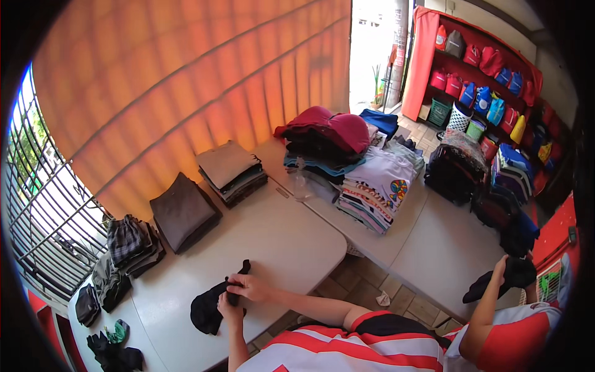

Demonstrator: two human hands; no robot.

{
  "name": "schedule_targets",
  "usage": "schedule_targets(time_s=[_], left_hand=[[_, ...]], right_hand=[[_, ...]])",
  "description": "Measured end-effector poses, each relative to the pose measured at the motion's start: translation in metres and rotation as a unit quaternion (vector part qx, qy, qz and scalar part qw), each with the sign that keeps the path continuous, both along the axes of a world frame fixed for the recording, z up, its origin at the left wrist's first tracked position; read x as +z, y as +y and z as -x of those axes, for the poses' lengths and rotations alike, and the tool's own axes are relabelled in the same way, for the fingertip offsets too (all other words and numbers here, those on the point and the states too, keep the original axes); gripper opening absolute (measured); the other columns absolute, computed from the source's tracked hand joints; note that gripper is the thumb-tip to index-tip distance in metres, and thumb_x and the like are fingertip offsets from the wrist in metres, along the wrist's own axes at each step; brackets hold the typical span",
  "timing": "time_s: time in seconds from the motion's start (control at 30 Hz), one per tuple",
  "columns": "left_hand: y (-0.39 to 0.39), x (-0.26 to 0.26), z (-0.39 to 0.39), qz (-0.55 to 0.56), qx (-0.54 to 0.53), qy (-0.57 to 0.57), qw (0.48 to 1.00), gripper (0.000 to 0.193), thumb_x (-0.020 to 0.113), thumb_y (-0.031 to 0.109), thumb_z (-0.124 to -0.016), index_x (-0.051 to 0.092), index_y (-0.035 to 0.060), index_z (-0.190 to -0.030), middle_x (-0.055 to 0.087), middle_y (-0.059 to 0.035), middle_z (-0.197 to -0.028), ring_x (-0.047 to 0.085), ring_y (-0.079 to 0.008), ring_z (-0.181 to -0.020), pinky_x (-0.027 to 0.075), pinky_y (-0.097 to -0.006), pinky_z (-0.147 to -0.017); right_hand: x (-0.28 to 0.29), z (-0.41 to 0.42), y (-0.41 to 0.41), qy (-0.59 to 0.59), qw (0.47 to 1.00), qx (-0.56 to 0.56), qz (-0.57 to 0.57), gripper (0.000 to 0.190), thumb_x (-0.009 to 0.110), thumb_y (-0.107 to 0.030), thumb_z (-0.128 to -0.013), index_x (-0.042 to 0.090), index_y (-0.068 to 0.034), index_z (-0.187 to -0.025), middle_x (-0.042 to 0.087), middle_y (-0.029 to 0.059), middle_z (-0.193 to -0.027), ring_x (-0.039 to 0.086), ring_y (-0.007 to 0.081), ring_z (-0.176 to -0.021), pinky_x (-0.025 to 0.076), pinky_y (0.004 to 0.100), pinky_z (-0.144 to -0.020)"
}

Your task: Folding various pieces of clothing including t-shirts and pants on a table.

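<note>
A black cloth garment [207,304] lies bunched on the white table [274,242] before me; its exact kind cannot be told. My left hand [230,308] grips its right edge. Just above, my right hand [248,287] pinches dark fabric between thumb and fingers, close against the left hand. A narrow black end of cloth [245,266] sticks up beyond my fingers. Whether it belongs to the same piece is hidden by the hands.
Folded brown cloth [183,211], folded trousers [230,167] and plaid shorts [126,239] line the table's far side. Small dark pieces [114,353] lie lower left. Shirt stacks [372,186] stand on a second table. At right, a co-worker's arm [483,302] handles black cloth.
</note>
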State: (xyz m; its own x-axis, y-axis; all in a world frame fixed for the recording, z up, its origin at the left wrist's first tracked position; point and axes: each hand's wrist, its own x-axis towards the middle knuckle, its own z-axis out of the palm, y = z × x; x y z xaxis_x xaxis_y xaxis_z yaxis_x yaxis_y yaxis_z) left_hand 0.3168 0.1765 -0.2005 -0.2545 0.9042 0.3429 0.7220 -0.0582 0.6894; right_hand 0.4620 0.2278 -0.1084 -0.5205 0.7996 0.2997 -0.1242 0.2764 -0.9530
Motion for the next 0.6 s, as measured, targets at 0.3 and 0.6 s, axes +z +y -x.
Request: schedule_targets(time_s=[0.3,0.6], left_hand=[[-0.029,0.057,0.027,-0.014,-0.006,-0.193,0.981,0.015,0.058,-0.003,-0.068,0.055,0.0020,-0.082,0.054,-0.0034,-0.076,0.052,-0.0116,-0.065,0.042,-0.0213,-0.055],[-0.053,0.141,0.038,0.181,-0.079,-0.244,0.949,0.019,0.061,-0.007,-0.062,0.057,-0.0002,-0.080,0.055,-0.0032,-0.065,0.052,-0.0105,-0.059,0.041,-0.0220,-0.054]], right_hand=[[0.076,-0.109,0.033,0.226,0.931,-0.277,0.071,0.010,0.053,-0.013,-0.085,0.054,-0.005,-0.089,0.053,-0.0040,-0.077,0.048,0.0033,-0.071,0.038,0.0172,-0.067],[0.071,-0.126,0.042,0.319,0.904,-0.261,0.115,0.010,0.054,-0.013,-0.084,0.054,-0.006,-0.090,0.057,-0.0014,-0.079,0.052,0.0059,-0.072,0.042,0.0189,-0.066]])
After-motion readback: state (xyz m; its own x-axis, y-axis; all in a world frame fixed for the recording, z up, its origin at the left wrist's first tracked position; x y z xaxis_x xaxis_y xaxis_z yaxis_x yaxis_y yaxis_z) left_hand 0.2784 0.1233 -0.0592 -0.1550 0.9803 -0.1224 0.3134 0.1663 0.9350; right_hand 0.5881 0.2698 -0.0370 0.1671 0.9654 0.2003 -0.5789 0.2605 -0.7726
